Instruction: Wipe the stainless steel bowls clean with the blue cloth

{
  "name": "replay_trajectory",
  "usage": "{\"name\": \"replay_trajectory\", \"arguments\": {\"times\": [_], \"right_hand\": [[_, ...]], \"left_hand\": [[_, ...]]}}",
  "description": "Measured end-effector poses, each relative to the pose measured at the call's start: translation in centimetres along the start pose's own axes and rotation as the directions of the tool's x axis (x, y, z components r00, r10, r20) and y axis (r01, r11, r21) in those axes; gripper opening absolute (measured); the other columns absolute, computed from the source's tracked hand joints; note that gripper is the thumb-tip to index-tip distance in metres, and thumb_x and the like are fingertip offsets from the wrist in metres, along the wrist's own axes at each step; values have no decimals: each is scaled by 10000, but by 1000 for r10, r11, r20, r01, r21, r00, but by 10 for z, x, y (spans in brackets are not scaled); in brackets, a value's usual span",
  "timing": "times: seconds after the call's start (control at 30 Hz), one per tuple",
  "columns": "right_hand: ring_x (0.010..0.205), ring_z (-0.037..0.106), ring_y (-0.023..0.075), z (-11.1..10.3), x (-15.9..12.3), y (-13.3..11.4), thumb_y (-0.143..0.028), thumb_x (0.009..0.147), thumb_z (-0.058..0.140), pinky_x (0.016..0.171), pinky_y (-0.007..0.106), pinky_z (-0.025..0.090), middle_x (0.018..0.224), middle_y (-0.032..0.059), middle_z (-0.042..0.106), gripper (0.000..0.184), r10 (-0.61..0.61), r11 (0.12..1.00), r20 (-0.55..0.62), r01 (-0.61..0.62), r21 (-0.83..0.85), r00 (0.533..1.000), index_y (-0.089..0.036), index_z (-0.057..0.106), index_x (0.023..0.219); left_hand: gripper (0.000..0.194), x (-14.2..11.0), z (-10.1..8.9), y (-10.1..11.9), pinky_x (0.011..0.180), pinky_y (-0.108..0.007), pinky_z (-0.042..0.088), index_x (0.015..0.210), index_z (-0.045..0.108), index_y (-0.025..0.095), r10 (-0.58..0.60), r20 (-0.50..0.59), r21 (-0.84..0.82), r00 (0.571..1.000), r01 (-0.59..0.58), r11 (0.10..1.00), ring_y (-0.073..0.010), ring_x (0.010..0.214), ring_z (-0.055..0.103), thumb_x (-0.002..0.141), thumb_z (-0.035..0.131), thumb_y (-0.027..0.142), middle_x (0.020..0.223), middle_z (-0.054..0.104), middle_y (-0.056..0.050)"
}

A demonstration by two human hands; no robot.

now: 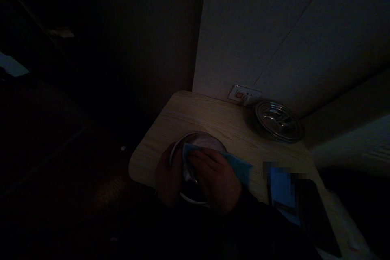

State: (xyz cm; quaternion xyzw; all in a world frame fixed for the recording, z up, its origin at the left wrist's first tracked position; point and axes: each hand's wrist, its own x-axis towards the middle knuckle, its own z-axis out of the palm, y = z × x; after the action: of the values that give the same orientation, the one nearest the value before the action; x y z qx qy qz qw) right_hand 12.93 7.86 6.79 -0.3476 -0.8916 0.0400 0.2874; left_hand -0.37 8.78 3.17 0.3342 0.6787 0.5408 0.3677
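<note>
A round metal plate (pixel 210 140) lies near the front edge of a light wooden table, partly covered by my hands. My left hand (pixel 169 176) is closed around the plate's left rim, its fingers only dimly visible. A teal cloth (pixel 239 167) is spread over part of the plate and hangs past its right side. With fingers together, my right hand (pixel 217 178) grips the cloth and presses it onto the plate's inner surface. The lower part of the plate is dark and hard to make out.
A stack of shiny metal divided plates (pixel 278 122) stands at the table's back right, against the wall. Beside it is a wall socket (pixel 243 94) with a plug. A device with a lit, blurred screen (pixel 282 189) lies at right. The wooden tabletop (pixel 195 109) has a rounded left corner.
</note>
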Motion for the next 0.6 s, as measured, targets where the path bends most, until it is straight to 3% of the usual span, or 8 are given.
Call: {"name": "replay_trajectory", "arguments": {"times": [0.2,0.4,0.6], "right_hand": [[962,560,184,-1,-13,-6,-188,910,394,782,305,513,1058,41,670,271,-48,998,5,48,-27,999,-156,624,1049],[965,539,214,6,17,1,-146,872,429,849,344,496,1074,74,654,256,10,1000,-8,-10,14,1000,-112,631,1026],[950,552,199,1,4,-3,-143,887,399,810,321,514,1056,64,663,273,-60,998,28,59,23,998,-126,619,1048]], "left_hand": [[389,-1,2,-4,913,-327,432,1054,614,156,-8,-24,-89,1000,6,996,-212,1029,581,818,434,408,1106,648,-85],[356,-1,2,-6,893,-304,444,1046,613,162,-23,-40,-76,999,19,997,-202,1019,590,821,440,377,1094,656,-81],[336,-2,2,-5,872,-315,462,1031,622,171,3,-47,-64,999,-6,998,-203,996,605,809,455,360,1062,672,-71]]}}
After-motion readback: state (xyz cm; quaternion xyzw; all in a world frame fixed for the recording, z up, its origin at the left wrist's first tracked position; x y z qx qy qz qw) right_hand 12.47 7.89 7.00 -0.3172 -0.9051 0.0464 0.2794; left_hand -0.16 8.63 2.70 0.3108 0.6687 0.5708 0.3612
